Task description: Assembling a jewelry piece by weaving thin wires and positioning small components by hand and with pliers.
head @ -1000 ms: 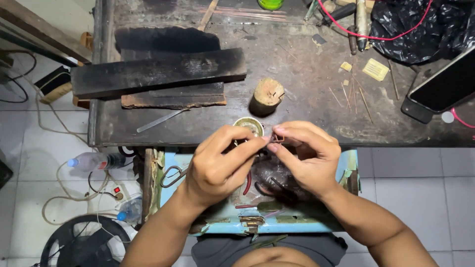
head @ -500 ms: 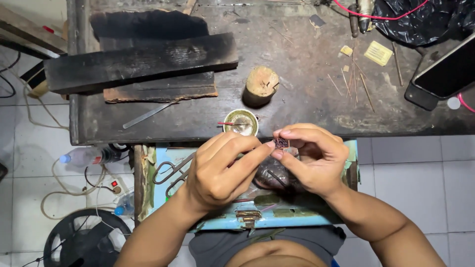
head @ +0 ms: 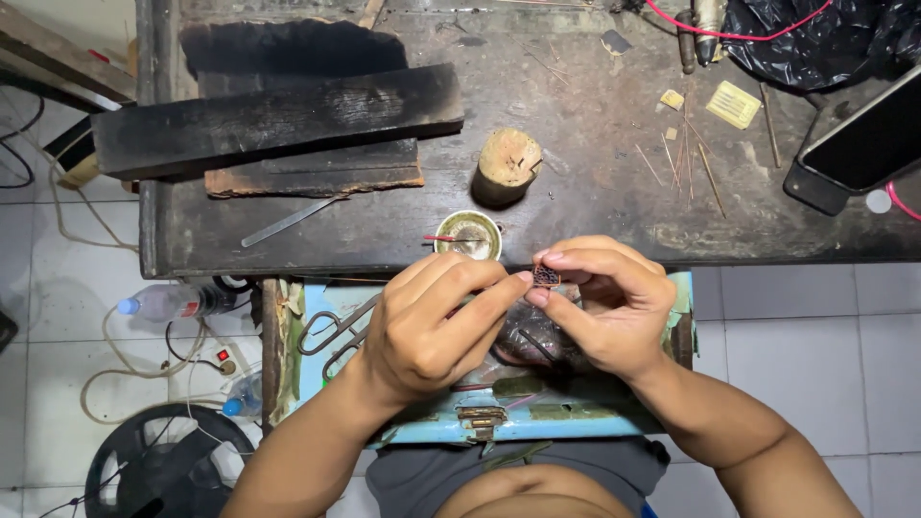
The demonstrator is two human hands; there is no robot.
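Note:
My left hand (head: 432, 321) and my right hand (head: 604, 302) meet above an open light-blue drawer (head: 499, 422), just in front of the dark workbench (head: 576, 201). Between the fingertips of both hands sits a tiny dark round metal piece (head: 546, 277); my right thumb and forefinger pinch it, and my left fingertips touch its left side. Just beyond my left hand, a small round cup (head: 468, 235) with a thin red-tipped stick across it stands at the bench's front edge. A short wooden stump (head: 507, 163) stands behind the cup.
Charred wooden blocks (head: 278, 120) and a thin metal strip (head: 288, 223) lie on the bench's left. Thin sticks (head: 686, 158), a yellow pad (head: 734, 104), a phone (head: 863, 144) and a black bag (head: 815, 38) are at right. Scissors (head: 331, 331) lie in the drawer. Bottles (head: 173, 302), cables and a fan (head: 158, 470) are on the floor.
The view has shifted slightly; my hands stay together on the tiny piece, with my left fingers stretched further right toward it.

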